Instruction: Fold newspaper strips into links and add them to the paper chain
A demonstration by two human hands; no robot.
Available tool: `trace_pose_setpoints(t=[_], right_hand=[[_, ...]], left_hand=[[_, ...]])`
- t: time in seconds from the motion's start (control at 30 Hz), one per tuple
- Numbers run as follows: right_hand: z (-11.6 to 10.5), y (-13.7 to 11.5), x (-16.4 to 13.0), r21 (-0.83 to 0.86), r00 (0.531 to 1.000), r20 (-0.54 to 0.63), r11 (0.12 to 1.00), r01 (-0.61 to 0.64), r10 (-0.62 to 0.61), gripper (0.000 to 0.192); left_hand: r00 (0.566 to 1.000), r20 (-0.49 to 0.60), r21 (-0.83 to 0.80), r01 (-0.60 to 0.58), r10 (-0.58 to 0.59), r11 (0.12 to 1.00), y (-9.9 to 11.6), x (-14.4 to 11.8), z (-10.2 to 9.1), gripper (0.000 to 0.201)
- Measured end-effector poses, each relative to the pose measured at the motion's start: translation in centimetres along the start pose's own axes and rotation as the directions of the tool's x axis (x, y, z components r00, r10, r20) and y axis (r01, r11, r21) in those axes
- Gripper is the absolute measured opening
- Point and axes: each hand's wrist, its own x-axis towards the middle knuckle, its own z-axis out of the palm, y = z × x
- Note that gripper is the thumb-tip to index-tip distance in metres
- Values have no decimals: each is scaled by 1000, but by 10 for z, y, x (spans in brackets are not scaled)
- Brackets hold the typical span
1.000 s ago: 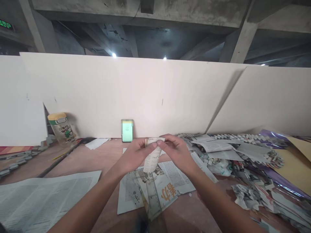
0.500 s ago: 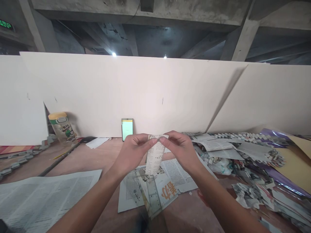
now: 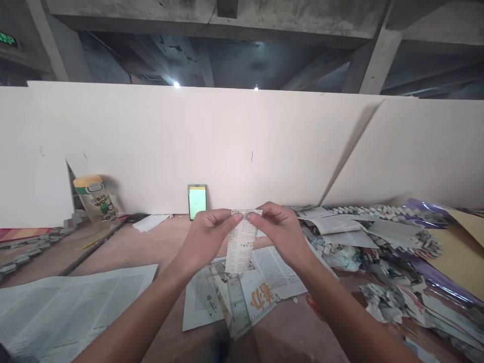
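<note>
A strip of printed newspaper [image 3: 241, 247] hangs between my hands above the table. My left hand [image 3: 209, 229] pinches its upper left edge, thumb in front and fingers behind. On the upper right edge, my right hand [image 3: 278, 227] grips it the same way. The top of the strip is folded over in a narrow band, and its lower end hangs free. Beneath it lie pieces of newspaper [image 3: 278, 272], one with large orange characters, and a clear ruler [image 3: 238, 305] resting on them.
A phone [image 3: 197, 202] leans against the white board [image 3: 227, 141]. At the left are a bottle [image 3: 96, 199], a large newspaper sheet [image 3: 79, 312] and a chain of folded paper [image 3: 28, 254]. Paper scraps [image 3: 393, 302] and folded paper pieces [image 3: 378, 214] crowd the right side.
My left thumb has slid slightly left along the strip, widening the gap between my thumbs. Both hands still hold the strip in nearly the same place.
</note>
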Motion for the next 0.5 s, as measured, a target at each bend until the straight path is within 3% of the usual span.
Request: trace_pose_setpoints(t=[0.5], right_hand=[[-1,-2,0,87,1000,8,996,-5,4,15]], left_hand=[[1000,-14,-36,0,0,999,1,1,-2,31]])
